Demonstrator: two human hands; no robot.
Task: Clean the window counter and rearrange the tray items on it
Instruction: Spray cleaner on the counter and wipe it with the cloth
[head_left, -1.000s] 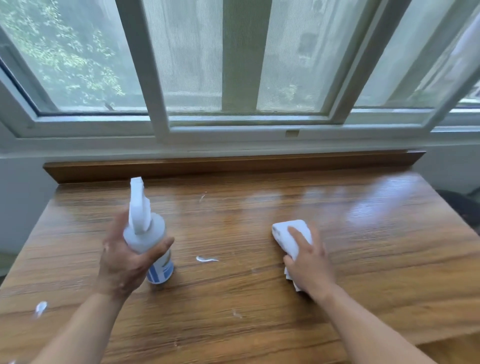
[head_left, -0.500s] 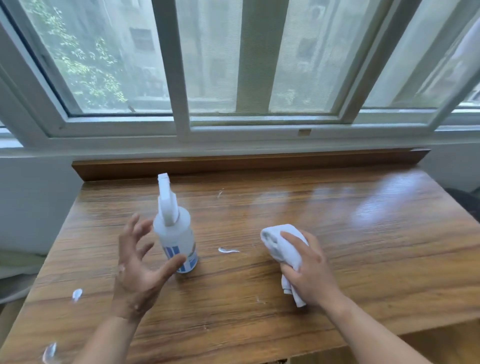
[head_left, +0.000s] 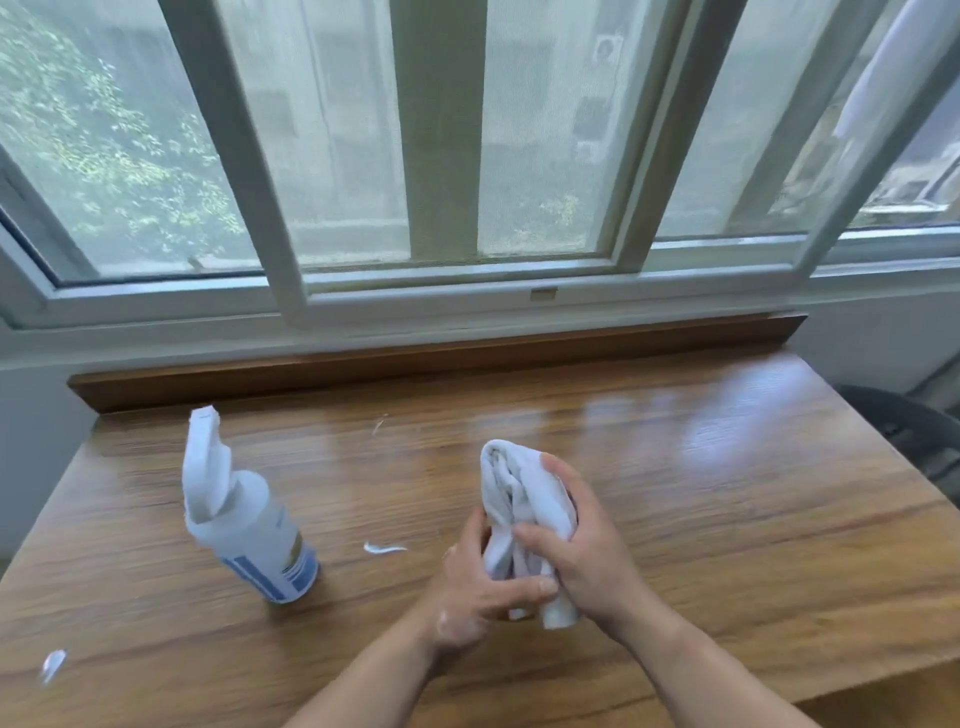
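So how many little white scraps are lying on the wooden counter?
3 white scraps: one between the spray bottle and the left hand, one near the back ledge, one at the front left. The cloth may hide more.

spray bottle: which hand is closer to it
Left. The left hand grips the cloth on the side toward the spray bottle, apart from it; the right hand grips the cloth's far side, farther away.
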